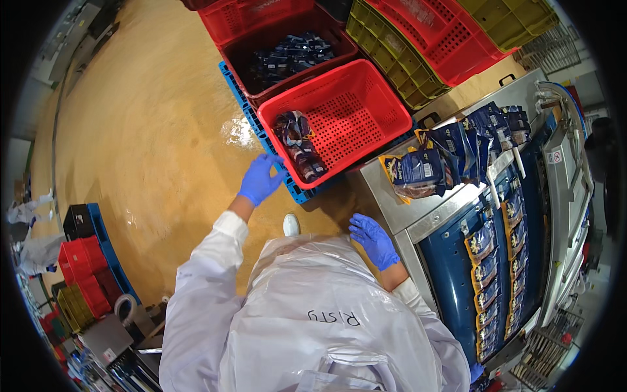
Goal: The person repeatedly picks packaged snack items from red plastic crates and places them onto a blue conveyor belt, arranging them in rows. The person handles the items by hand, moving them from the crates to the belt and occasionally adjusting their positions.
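Note:
My left hand [263, 179], in a blue glove, holds nothing; its fingers are spread beside the near left corner of the red perforated plastic crate [352, 117]. Several dark blue food pouches [306, 159] lie along that crate's left end. My right hand [374, 240], also gloved and empty, hovers with fingers apart left of the steel machine table. On the table's corner stands a group of blue and yellow food pouches [421, 171], some upright and some leaning. Two rows of similar pouches [485, 284] lie on the machine's blue bed.
A dark red crate [235, 73] with many pouches stands behind the red one, by a blue pallet [299, 195]. Red and olive crates [392, 59] are stacked at the upper right. The machine's raised steel lid [568, 196] is at the right. Other people [39, 250] are at the far left.

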A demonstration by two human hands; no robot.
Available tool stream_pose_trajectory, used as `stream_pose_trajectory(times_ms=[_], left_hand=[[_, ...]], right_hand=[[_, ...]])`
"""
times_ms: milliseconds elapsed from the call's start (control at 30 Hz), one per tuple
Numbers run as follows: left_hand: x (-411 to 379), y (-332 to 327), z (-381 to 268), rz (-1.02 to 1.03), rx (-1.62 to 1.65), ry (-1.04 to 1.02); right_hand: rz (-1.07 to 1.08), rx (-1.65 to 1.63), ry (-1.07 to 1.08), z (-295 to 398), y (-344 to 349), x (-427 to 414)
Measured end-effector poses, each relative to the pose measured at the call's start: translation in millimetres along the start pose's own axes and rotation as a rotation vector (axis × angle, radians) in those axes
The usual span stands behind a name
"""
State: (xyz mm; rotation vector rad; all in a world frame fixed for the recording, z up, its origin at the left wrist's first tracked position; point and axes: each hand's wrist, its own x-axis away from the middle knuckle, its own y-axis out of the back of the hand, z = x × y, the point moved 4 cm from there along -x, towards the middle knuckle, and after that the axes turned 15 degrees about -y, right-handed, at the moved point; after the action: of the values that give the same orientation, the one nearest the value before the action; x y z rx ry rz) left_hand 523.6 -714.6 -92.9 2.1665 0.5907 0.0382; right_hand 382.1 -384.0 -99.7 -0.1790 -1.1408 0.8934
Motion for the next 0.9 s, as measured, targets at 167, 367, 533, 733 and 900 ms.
stream_pose_trajectory(times_ms=[167,367,533,733,900], left_hand=[[-78.3,-16.3,91.4,0.04,-0.07,0.101],[-125.4,-70.1,158.5,0.22,-0.215,0.317],[-174.3,-78.7,167.9,0.298,-0.35,0.226],[-183.7,-153.7,239.5,0.517,-0.265,0.382],[-191.4,-191.9,281.1,0.572,-0.159,0.297]], right_hand=[[0.012,-0.029,-0.026,15.8,-37.2,-56.0],[0.089,-0.036,-0.122,40.2,-41.6,-135.3],[-0.009,-0.338,-0.194,32.0,-43.3,-200.1],[-0.371,-0.505,-0.294,20.5,-55.6,-267.2],[-0.601,-0.322,-0.192,6.3,-53.4,-347.2]])
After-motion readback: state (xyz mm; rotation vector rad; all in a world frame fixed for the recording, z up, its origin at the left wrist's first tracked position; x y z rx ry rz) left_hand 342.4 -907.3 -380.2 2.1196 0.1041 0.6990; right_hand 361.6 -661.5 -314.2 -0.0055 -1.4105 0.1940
